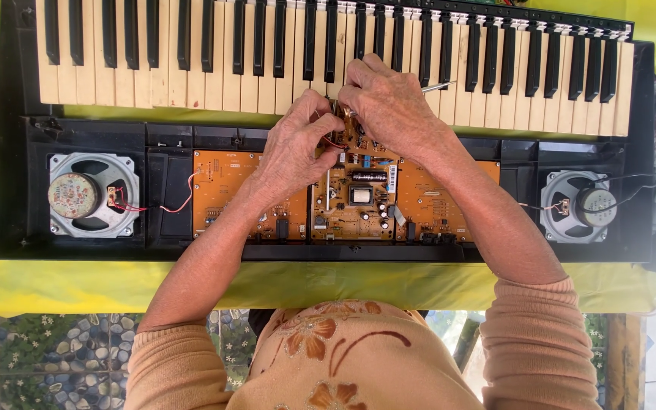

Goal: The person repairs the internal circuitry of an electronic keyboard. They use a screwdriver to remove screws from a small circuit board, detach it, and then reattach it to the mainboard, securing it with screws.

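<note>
Peach sleeves [540, 342] frame my view as both forearms reach up to the middle circuit board [358, 193] of the opened keyboard [328, 53]. My left hand [298, 148] pinches a red wire [334, 142] at the board's top edge. My right hand [389, 102], just beyond, is clamped on a thin metal tool [438, 86] whose shaft runs sideways over the keys.

I work at a table covered with a bright yellow-green cloth [77, 288]. Under it I see a floor of blue-green tiles with a pebble and flower pattern [47, 353]. Soft daylight falls evenly.
</note>
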